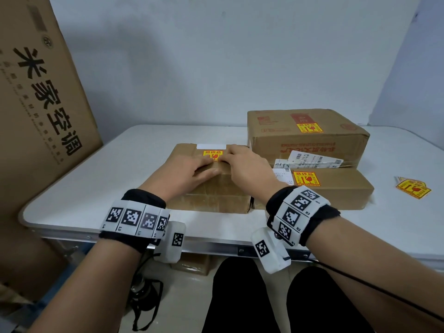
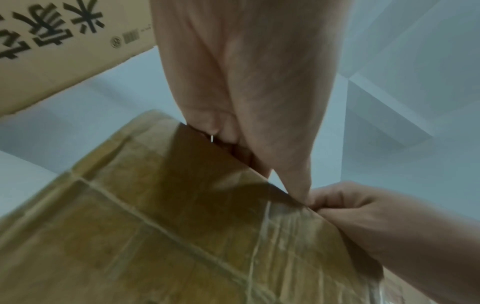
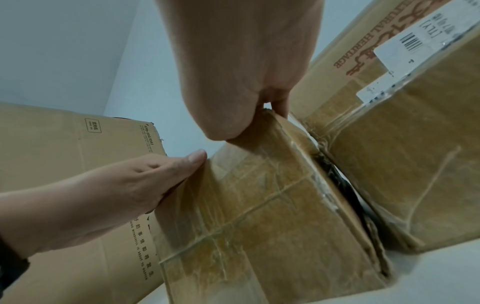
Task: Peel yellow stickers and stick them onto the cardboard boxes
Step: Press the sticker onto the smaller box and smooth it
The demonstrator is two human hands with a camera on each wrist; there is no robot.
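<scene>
Both my hands are flat on the near cardboard box [image 1: 211, 188], left hand [image 1: 185, 173] and right hand [image 1: 249, 167] with fingers straight, pressing down the yellow sticker [image 1: 212, 155] on its top, toward the far edge. It's a yellow rectangle with red print, long side running left-right, text upside down from my seat. Loose stickers [image 1: 412, 188] lie on the white table [image 1: 120, 164], far right.

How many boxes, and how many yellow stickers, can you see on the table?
Cardboard boxes on the table: 3, the near box, the flat box and the big box.
Yellow stickers stuck on boxes: 3, at.
Loose sticker pile: 1, count within unclear.
Total: 7.
</scene>
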